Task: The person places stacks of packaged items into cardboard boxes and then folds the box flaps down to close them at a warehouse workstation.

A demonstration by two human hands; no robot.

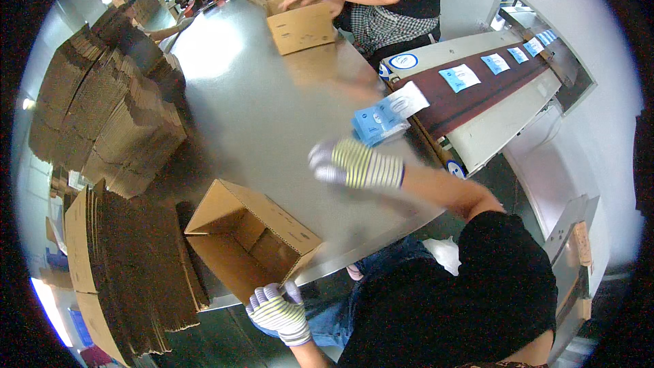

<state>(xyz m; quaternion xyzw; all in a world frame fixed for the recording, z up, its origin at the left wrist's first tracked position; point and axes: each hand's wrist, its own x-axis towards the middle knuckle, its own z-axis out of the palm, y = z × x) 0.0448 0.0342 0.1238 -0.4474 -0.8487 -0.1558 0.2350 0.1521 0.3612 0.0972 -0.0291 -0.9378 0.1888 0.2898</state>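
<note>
A cardboard box (289, 221), tipped so that its hollow inside shows, rests at the near edge of the metal table. My left hand (279, 315), in a striped knitted glove, grips the box's near edge. Out over the table to the right is my right hand (357, 163), gloved the same way and smeared by motion. Nothing can be made out in it, and its fingers are too blurred to read. Just beyond it, blue and white packets (381, 123) lie in an overlapping pile at the conveyor's end.
Several blue and white packets lie spaced along the dark red conveyor belt (470, 99) at the right. Flattened cardboard (102, 109) is stacked high on the left, with more sheets (136, 272) standing nearer. Across the metal table (252, 116), a co-worker's hands reach into another box (303, 29).
</note>
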